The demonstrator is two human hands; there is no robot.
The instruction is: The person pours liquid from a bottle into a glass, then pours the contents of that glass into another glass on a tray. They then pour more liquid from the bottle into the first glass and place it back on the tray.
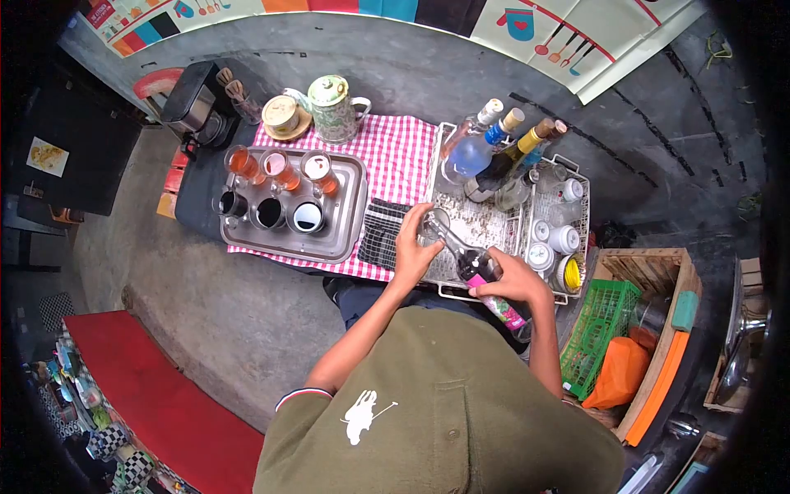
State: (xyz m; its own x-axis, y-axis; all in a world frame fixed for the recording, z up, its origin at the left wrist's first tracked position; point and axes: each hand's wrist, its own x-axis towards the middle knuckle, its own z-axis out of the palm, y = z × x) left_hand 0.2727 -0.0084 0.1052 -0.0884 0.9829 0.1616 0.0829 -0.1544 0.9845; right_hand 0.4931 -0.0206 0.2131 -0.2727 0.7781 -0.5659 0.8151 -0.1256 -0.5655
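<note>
My left hand (417, 247) is closed around a small clear glass (439, 221) above the front left part of the white wire rack (481, 224). In my right hand (520, 278) is a bottle of dark liquid (500, 308) with a pink label, fingers wrapped about its body. The bottle lies tilted, its neck pointing up-left to the mouth of the glass. Whether liquid is flowing is too small to tell. A black checked cloth (387, 235) lies just left of my left hand.
A metal tray (352, 210) holds three glasses of reddish drink and three of dark drink. Behind it stand a green patterned pitcher (333, 111), a lidded cup (281, 117) and a coffee maker (197, 103). Tall bottles (502, 160) and white-lidded jars (563, 239) occupy the rack. A wooden crate (650, 263) sits right.
</note>
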